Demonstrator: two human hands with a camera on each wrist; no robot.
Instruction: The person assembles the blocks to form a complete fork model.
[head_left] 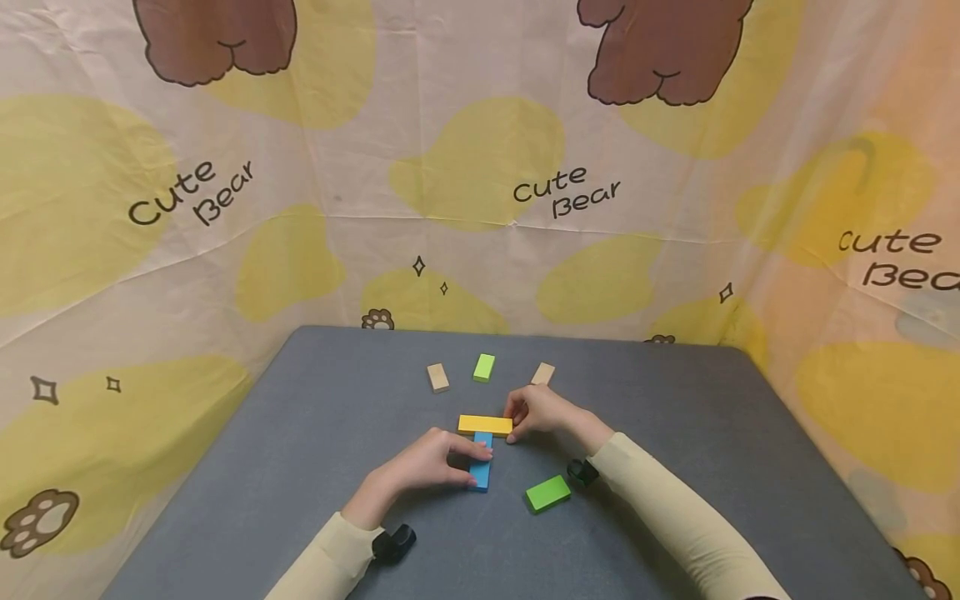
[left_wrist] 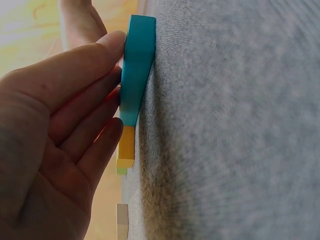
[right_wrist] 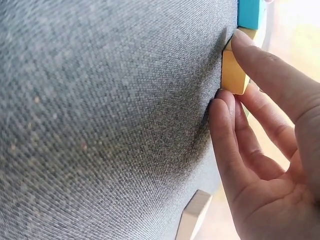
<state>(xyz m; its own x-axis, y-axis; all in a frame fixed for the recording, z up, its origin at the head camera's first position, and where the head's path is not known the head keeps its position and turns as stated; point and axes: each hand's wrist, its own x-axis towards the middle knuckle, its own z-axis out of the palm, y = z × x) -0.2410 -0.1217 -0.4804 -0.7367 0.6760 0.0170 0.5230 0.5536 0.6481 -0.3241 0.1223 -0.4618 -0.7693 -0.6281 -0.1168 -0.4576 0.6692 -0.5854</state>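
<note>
A yellow block [head_left: 483, 425] lies crosswise on the table, and a blue block [head_left: 481, 477] points toward me from below its middle, so the two form a T shape. My left hand [head_left: 423, 460] holds the blue block, thumb near its close end and fingertips along it. With thumb and fingers, my right hand [head_left: 549, 412] pinches the right end of the yellow block. In the right wrist view the thumb lies against one side of the yellow block [right_wrist: 233, 72], fingertips at its end. The left wrist view shows the blue block [left_wrist: 139, 65] low on the cloth, the yellow one beyond.
A green block [head_left: 547, 494] lies near the right forearm. Farther back stand a light green block [head_left: 483, 367] and two plain wooden blocks, one left [head_left: 437, 377] and one right [head_left: 543, 373] behind the right hand. Printed cloth hangs around the grey table [head_left: 337, 392].
</note>
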